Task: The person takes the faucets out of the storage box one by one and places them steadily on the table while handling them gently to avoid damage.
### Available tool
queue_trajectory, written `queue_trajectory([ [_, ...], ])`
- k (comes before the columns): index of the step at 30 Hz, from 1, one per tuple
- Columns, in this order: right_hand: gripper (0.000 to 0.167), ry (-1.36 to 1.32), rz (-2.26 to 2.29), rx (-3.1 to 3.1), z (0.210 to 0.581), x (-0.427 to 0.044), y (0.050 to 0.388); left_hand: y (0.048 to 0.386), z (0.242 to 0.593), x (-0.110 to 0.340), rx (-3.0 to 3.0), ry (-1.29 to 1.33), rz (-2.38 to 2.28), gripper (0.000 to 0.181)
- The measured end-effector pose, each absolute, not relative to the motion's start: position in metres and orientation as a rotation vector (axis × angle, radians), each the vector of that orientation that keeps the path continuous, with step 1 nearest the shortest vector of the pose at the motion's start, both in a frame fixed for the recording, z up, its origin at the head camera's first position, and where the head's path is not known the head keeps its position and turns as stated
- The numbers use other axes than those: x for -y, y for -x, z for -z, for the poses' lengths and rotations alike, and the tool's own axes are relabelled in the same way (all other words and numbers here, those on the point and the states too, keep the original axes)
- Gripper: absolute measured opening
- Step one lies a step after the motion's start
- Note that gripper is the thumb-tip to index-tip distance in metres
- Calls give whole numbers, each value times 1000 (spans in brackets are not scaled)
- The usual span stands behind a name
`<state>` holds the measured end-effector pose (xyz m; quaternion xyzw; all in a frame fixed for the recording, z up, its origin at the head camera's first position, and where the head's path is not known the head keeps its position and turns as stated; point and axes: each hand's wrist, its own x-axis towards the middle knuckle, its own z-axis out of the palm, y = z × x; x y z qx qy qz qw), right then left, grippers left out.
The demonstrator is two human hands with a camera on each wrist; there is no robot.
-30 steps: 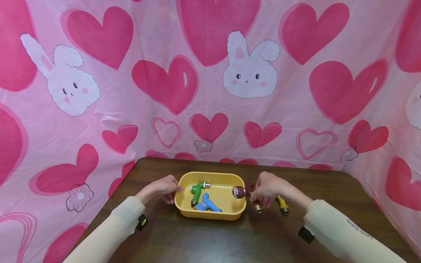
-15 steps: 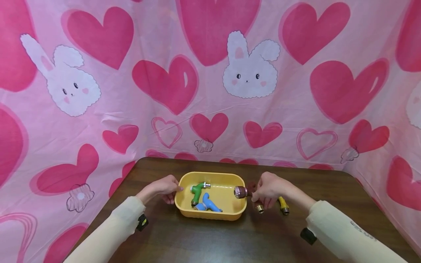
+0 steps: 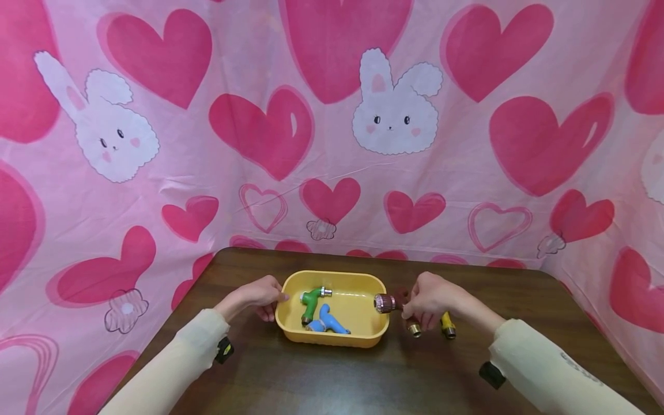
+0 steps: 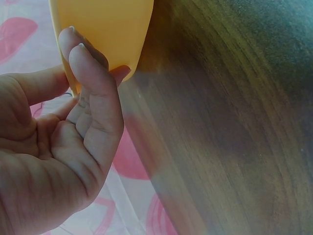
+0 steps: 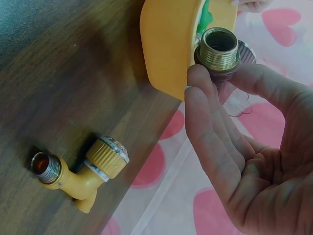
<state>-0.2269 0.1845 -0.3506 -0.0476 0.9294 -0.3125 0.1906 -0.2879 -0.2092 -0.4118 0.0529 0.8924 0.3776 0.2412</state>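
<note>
So the right hand (image 3: 432,300) had a maroon tap (image 3: 386,303) pinched right near one end of the yellow tub (image 3: 332,340), the left hand (image 3: 261,295) gripped that tub's opposite rim, a green tap (image 3: 310,301) plus a blue tap (image 3: 332,324) sat inside, and a yellow tap (image 5: 80,183) just lay on the wooden table (image 3: 332,380).

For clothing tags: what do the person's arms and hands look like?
The left hand and right hand are ungloved. The left sleeve and right sleeve are long and cream; the right one bears a dark marking, too blurred to read. A left black block, touched with yellow, and a right black block sit by the wrists.
</note>
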Motion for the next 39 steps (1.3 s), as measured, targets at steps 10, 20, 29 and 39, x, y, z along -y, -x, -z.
queue_trajectory([
  [10,28,98,885,-2603,351,-189,226,289,413,208,-2448,-141,-1027,28],
  [20,27,92,897,-2615,351,-193,223,288,411,208,-2447,-136,-1028,28],
  [29,26,67,902,-2605,351,-200,222,287,411,208,-2449,-137,-1025,28],
  [39,23,85,940,-2612,352,-206,218,286,410,208,-2455,-140,-1024,30],
])
